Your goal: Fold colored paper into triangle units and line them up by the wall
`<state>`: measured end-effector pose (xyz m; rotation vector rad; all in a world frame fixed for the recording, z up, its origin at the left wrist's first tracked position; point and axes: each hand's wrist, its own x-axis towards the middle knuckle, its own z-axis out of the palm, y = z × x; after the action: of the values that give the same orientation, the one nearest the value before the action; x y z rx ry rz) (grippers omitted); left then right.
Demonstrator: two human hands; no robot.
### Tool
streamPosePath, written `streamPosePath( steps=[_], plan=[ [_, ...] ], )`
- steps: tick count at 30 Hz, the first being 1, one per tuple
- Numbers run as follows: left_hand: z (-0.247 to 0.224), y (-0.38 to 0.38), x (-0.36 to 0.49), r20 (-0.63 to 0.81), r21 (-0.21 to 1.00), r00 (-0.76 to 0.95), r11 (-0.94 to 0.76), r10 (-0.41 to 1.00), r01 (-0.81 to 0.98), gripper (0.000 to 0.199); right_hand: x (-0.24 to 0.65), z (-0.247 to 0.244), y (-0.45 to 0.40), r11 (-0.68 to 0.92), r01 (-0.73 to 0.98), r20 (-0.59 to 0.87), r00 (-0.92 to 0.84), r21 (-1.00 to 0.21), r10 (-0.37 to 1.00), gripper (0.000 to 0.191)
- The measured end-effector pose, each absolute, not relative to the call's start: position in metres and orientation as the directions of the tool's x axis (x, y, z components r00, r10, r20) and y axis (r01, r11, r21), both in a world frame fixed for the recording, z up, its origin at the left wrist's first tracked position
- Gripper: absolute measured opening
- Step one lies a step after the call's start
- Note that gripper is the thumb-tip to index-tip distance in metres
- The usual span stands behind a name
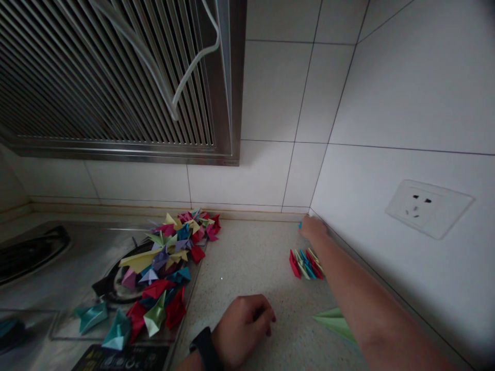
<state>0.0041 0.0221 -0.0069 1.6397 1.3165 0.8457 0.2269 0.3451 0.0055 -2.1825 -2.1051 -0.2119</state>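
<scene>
My right hand (pixel 313 228) reaches to the far corner of the counter, its fingers closed on a small blue folded paper piece (pixel 300 225), mostly hidden by the hand. Just this side of it stands a short row of red, green and blue folded paper pieces (pixel 305 264), partly behind my forearm. A light green folded paper piece (pixel 334 323) lies closer to me, partly covered by the same arm. My left hand (pixel 245 325), with a black band on its wrist, is curled low over the counter. Nothing shows in its fingers.
Many colourful folded paper pieces (pixel 162 268) are heaped across the right side of the gas stove (pixel 83 237) and its burner. A range hood (pixel 116 82) with a hanging white cable (pixel 197 59) overhangs the stove. Tiled walls meet behind the counter (pixel 240 257); a socket (pixel 429 208) is at right.
</scene>
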Motion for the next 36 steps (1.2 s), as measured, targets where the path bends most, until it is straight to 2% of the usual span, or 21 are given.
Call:
streamPosePath(
  steps=[17,24,31,36],
  plan=[
    [-0.006,0.022,0.004,0.003,0.911,0.226,-0.096,0.974,0.401,0.029,0.232,0.007,0.342,-0.012,1.000,0.219,0.009,0.009,0.976,0.032],
    [-0.006,0.022,0.003,0.001,0.915,0.232,-0.094,0.973,0.392,0.030,0.226,0.022,0.324,0.031,0.999,0.218,-0.028,-0.009,0.976,0.038],
    [-0.010,0.023,0.003,0.008,0.907,0.242,-0.109,0.970,0.407,0.031,0.190,0.049,0.282,0.225,0.972,0.201,-0.209,-0.060,0.957,0.025],
    [-0.009,0.022,0.002,0.017,0.899,0.256,-0.127,0.966,0.420,0.029,0.146,0.055,0.203,0.440,0.890,0.189,-0.415,-0.118,0.890,0.018]
  ],
)
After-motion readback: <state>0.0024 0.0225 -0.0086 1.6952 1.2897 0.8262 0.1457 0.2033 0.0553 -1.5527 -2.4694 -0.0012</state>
